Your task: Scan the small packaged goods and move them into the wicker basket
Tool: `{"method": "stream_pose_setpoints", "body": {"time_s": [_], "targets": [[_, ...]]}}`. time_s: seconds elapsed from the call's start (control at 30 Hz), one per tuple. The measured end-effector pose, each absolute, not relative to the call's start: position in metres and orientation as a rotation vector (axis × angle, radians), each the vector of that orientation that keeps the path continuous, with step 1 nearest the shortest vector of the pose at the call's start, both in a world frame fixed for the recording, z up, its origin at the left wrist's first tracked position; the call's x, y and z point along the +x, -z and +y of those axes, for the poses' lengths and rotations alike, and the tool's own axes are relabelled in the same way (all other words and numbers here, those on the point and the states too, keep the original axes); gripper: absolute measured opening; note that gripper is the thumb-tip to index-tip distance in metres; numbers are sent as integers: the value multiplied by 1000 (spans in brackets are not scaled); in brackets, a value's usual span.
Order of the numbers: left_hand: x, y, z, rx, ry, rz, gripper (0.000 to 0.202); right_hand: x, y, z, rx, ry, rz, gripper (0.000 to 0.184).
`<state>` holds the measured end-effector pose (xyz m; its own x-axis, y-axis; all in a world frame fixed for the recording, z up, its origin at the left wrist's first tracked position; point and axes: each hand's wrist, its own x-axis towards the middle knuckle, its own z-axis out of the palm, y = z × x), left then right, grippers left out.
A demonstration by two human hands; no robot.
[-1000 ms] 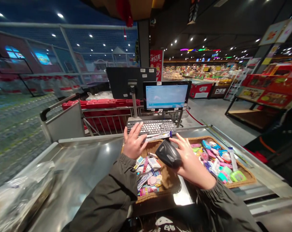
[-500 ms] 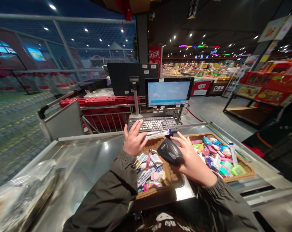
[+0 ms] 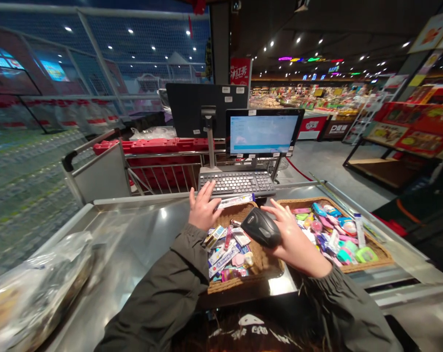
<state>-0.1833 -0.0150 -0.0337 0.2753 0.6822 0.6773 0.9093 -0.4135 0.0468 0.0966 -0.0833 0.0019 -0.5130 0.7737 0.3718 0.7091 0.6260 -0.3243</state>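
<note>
My right hand point(image 3: 293, 242) is shut around a black handheld barcode scanner point(image 3: 261, 227), which it holds above the gap between two wicker baskets. My left hand point(image 3: 202, 208) is spread palm-down at the front edge of the black keyboard point(image 3: 238, 182), its thumb close to one end of a long slim white-and-purple package point(image 3: 236, 201). The left wicker basket point(image 3: 228, 286) holds several small packets point(image 3: 223, 256). Several small pink, blue and green items point(image 3: 326, 239) fill the right wicker basket point(image 3: 368, 264).
A steel checkout counter point(image 3: 133, 230) runs along the left, with a crumpled plastic bag point(image 3: 34, 288) on it. A monitor point(image 3: 263, 132) stands behind the keyboard. Beyond it are a red-and-metal cart point(image 3: 158, 168) and store shelves point(image 3: 309, 100).
The whole scene has shifted upward and a little right in view, as my head moved. Both hands stay in nearly the same places relative to the baskets, and the scanner remains in my right hand.
</note>
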Motion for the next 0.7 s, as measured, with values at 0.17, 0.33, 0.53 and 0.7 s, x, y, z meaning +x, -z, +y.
{"method": "stream_pose_setpoints", "body": {"time_s": [0.17,0.33,0.53,0.7], "targets": [[-180,53,-8,-2225,817,-1507,11,108,2,-82,-1233,-173,-2317,46],[-178,78,1,-2296,713,-1534,4,123,11,-80,-1254,-170,-2276,51],[-169,106,5,-2407,546,-1527,5,141,15,-82,-1316,-160,-2248,50],[-161,118,6,-2450,376,-1574,6,154,17,-84,-1331,-144,-2226,48]]}}
